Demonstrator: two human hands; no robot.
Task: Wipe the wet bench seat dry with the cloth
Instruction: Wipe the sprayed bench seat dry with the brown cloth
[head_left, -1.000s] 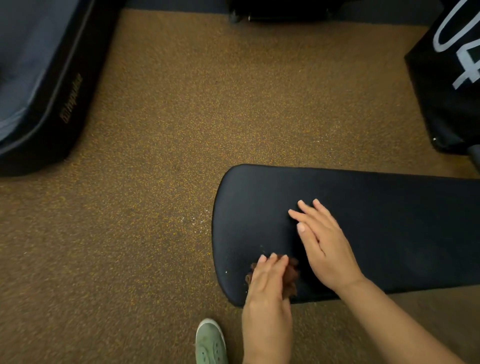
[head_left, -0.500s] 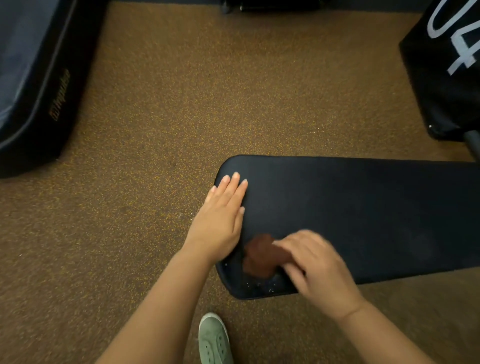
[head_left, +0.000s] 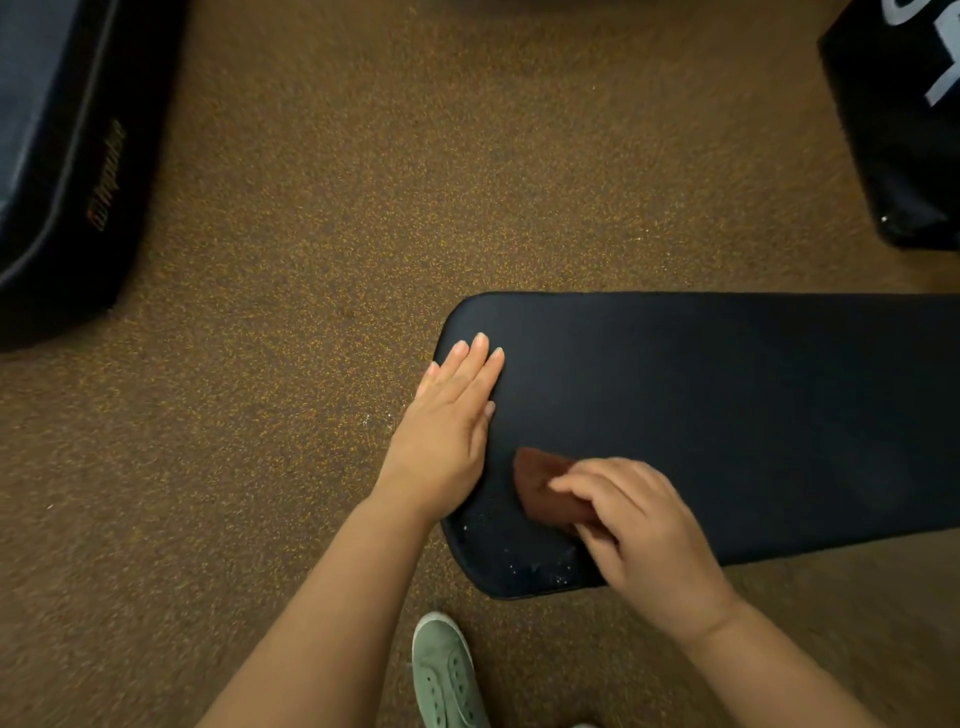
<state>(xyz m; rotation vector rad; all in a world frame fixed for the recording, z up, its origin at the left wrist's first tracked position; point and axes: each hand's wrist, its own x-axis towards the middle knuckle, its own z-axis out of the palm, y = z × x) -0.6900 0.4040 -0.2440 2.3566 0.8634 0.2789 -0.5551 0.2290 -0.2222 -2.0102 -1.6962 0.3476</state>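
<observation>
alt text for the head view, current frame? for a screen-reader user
Seen from above, a person's right hand holds a brown cloth against the near end of a dark bench seat, where droplets glisten. The left hand rests flat on the seat's rounded end. A green shoe stands on speckled brown floor.
</observation>
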